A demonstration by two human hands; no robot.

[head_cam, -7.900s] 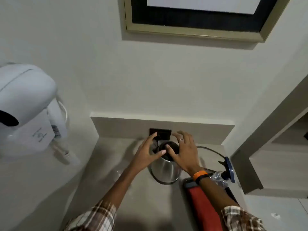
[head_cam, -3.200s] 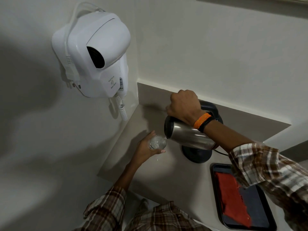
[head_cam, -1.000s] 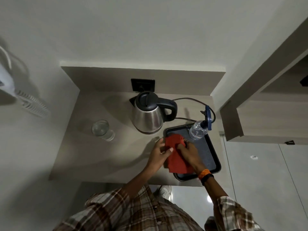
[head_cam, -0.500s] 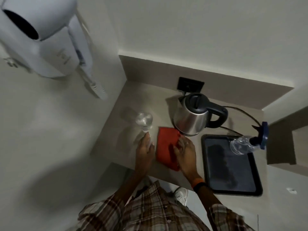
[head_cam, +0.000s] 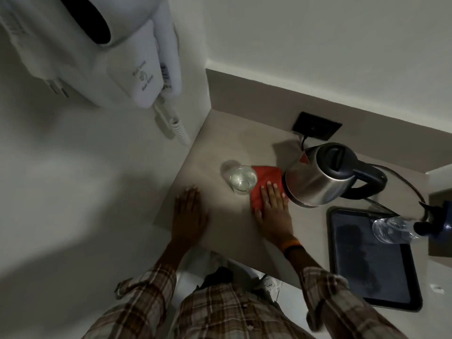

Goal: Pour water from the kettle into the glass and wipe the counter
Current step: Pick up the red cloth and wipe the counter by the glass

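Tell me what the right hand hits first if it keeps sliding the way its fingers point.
The right hand, flat on the red cloth, points between glass and kettle; likely brushes the kettle's side first, though depth is unclear.

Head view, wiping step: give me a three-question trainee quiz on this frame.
1. True or false: the right hand presses flat on the red cloth.
2. The cloth lies between the glass and: A) the tray B) the kettle C) the spray bottle.
3. Where does the left hand rest?

Key: 1 true; 2 B; 3 flat on the counter, near its left edge, holding nothing.
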